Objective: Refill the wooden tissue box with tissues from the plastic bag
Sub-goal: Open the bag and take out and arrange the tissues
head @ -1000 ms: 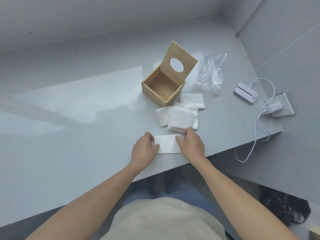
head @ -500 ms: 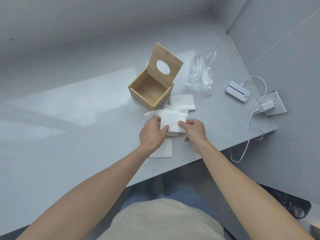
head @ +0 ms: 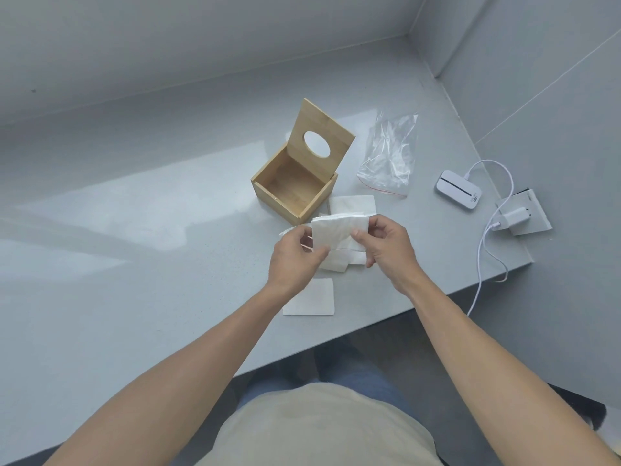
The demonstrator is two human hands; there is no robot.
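Head view: both hands pinch white tissue [head: 332,230]

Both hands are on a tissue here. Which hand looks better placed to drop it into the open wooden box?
Probably the left. The left hand and right hand both pinch the tissue, but the wooden box stands up and left, nearer the left hand's side.
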